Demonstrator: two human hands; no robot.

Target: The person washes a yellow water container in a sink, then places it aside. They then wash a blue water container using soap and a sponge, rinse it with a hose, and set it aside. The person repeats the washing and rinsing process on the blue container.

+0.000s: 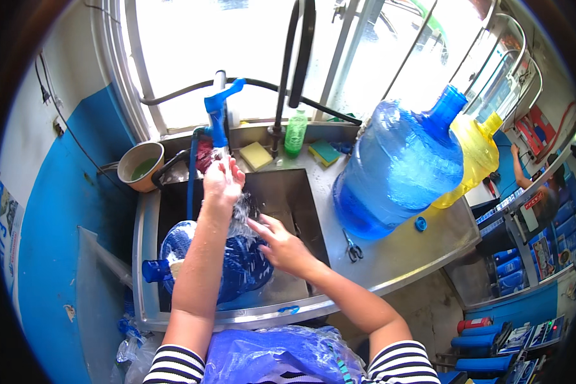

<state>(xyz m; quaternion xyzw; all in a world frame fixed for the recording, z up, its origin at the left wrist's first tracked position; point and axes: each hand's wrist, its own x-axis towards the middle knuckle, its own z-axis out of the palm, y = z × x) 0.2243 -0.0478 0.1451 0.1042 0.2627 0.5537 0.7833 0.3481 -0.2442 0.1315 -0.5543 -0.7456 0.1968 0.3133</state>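
My left hand (223, 184) is raised palm up under the blue tap (219, 121), its fingers loosely bent and apart with nothing seen in them. Water runs over it and splashes down. My right hand (285, 244), also without anything in it, has its fingers spread by the falling water, beside a large blue water jug (246, 272). That jug lies on its side in the metal sink (310, 221), its neck pointing left. My left forearm hides part of the jug.
A big blue jug (397, 173) stands upright on the steel counter (390, 259), with a yellow jug (477, 157) behind. Scissors (352, 248) and a blue cap (420, 224) lie nearby. Sponges (256, 155), a green bottle (296, 132) and a bowl (141, 165) line the back. Another person (541, 198) is at right.
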